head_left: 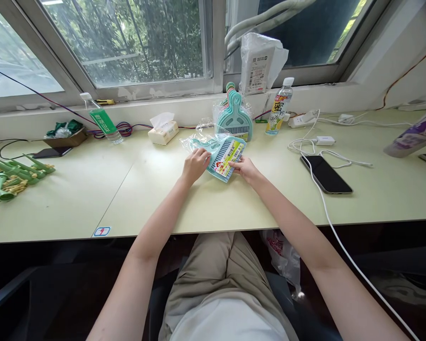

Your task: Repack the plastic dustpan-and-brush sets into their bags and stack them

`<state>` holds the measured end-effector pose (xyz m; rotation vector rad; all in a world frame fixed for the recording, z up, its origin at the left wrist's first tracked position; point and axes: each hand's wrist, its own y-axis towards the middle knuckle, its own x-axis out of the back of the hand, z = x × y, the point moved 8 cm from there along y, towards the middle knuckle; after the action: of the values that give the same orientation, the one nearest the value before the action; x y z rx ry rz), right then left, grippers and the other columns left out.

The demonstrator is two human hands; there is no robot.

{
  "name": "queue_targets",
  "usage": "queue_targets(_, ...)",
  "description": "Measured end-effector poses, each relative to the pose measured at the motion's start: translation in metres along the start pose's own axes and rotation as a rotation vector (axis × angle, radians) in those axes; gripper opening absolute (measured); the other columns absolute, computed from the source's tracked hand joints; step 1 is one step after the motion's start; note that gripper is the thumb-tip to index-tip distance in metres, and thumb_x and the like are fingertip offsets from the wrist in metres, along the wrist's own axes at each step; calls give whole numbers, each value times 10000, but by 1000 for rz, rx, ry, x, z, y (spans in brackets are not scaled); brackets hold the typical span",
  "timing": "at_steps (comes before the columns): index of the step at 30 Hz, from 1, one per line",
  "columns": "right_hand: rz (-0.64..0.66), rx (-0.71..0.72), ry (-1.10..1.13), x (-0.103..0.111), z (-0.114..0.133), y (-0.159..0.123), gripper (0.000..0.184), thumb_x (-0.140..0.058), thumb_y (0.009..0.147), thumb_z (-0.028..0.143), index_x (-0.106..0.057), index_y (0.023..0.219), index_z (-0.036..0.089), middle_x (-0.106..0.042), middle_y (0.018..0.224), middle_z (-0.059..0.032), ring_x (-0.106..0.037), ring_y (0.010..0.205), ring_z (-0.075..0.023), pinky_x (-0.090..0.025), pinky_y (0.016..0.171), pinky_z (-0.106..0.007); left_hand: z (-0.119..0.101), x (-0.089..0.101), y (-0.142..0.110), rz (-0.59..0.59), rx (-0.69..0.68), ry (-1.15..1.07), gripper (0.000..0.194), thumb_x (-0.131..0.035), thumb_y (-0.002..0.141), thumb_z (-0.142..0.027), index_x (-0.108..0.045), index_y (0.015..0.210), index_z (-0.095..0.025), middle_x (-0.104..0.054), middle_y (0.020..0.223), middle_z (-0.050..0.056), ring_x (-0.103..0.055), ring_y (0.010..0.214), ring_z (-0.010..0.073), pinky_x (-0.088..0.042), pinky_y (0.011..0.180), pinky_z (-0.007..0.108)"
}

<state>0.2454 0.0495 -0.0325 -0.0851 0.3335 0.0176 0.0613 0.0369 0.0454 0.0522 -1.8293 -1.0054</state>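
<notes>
A mint-green mini dustpan and brush set [216,166] with a yellow printed label lies tilted between my hands, just above or on the table. My left hand [196,166] is closed on its handle side, fingers over the edge. At the label's right end, my right hand [246,169] pinches the set's edge, thumb on the front. Clear plastic wrapping [198,139] spreads out behind my left hand. Right behind stands a stack of similar dustpan sets [236,116], mostly mint green with some other colours, wrapped in clear plastic.
Behind are a tissue pack [164,131], a green-labelled bottle [102,119] and a yellow-labelled drink bottle [279,106]. To the right lie a phone [325,174] and white cables [324,201]. Green plastic pieces [12,175] are piled at the far left.
</notes>
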Motion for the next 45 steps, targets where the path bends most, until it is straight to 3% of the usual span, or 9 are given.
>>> queue_targets(4, -36, 53, 15, 3, 4, 0, 264, -805, 700, 81, -653, 893, 176, -771, 925, -47, -743, 844, -221, -614, 904, -475, 0, 1, -1, -32, -1, -41, 241, -472, 975, -336, -685, 1044, -246, -669, 1116, 92, -579, 1117, 241, -477, 931, 376)
queue_targets(7, -70, 80, 40, 6, 7, 0, 238, -796, 716, 96, -648, 882, 181, -769, 933, -43, -742, 875, -222, -609, 926, -467, 8, 15, -2, -217, 95, -161, 321, -560, 933, -417, -614, 1202, -250, -593, 1302, 107, -504, 1274, 263, -362, 1115, 443)
queue_targets(12, -44, 117, 87, 4, 14, -2, 242, -826, 707, 148, -656, 875, 183, -771, 955, -50, -736, 935, -240, -598, 955, -474, 54, 25, -15, -578, 614, -592, 639, -633, 879, -494, -362, 1421, -291, -374, 1529, 125, -394, 1414, 246, -355, 1141, 442)
queue_targets(18, -26, 144, 70, -2, 14, -3, 325, -883, 647, 218, -656, 877, 181, -769, 988, -68, -725, 990, -267, -595, 952, -494, 43, -38, -4, -113, 817, -1460, 419, -622, 890, -467, -539, 1223, -227, -658, 1210, 87, -666, 1095, 192, -508, 985, 358)
queue_targets(22, -91, 180, 79, 2, 14, -4, 307, -867, 661, 198, -645, 872, 183, -768, 973, -56, -718, 1014, -256, -598, 952, -473, 13, -70, -16, 161, 891, -1542, 415, -711, 805, -497, -595, 1080, -208, -725, 1046, 68, -701, 994, 221, -543, 944, 416)
queue_targets(27, -151, 208, 106, 9, 17, -5, 259, -814, 717, 198, -624, 892, 197, -762, 992, -48, -709, 1044, -239, -605, 951, -429, -17, -88, -22, 467, 813, -1574, 548, -705, 771, -579, -602, 1174, -223, -698, 1209, 114, -660, 1129, 299, -520, 971, 504)
queue_targets(36, -111, 199, 104, 3, 16, -6, 262, -827, 709, 198, -630, 882, 200, -759, 998, -44, -710, 1044, -242, -610, 949, -433, -10, -75, -14, 277, 699, -1626, 612, -741, 718, -629, -610, 1184, -256, -655, 1314, 76, -595, 1240, 267, -493, 1012, 413)
queue_targets(42, -66, 179, 116, -1, 14, -6, 219, -804, 710, 163, -659, 873, 174, -767, 964, -52, -718, 1005, -239, -611, 944, -429, 6, -58, -9, -21, 685, -1605, 702, -805, 715, -500, -512, 1302, -249, -650, 1305, 81, -618, 1203, 242, -500, 1008, 419)
queue_targets(45, -56, 171, 92, -3, 13, -6, 268, -842, 683, 191, -648, 867, 180, -765, 969, -54, -714, 1018, -248, -606, 947, -444, 5, -58, -10, -9, 674, -1610, 647, -813, 717, -464, -550, 1261, -230, -673, 1270, 77, -625, 1193, 247, -489, 1028, 422)
